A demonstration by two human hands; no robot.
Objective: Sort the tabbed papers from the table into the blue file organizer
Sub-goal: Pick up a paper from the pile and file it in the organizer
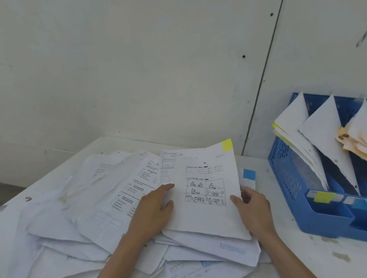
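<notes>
Yellow-tabbed sheet (204, 191): atop the paper pile (86, 207) on the desk (301, 249); your right hand (253, 209) pinches its right edge. Your left hand (154, 210): fingers straight, flat at its left edge. Blue file organizer (286, 176): desk's right.

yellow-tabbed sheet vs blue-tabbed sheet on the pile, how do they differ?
The yellow-tabbed sheet lies on top, print visible; the blue-tabbed sheet is mostly buried under it, only its corner showing. The yellow-tabbed sheet's tab sits farther back than the blue-tabbed sheet's. Both are white paper.
</notes>
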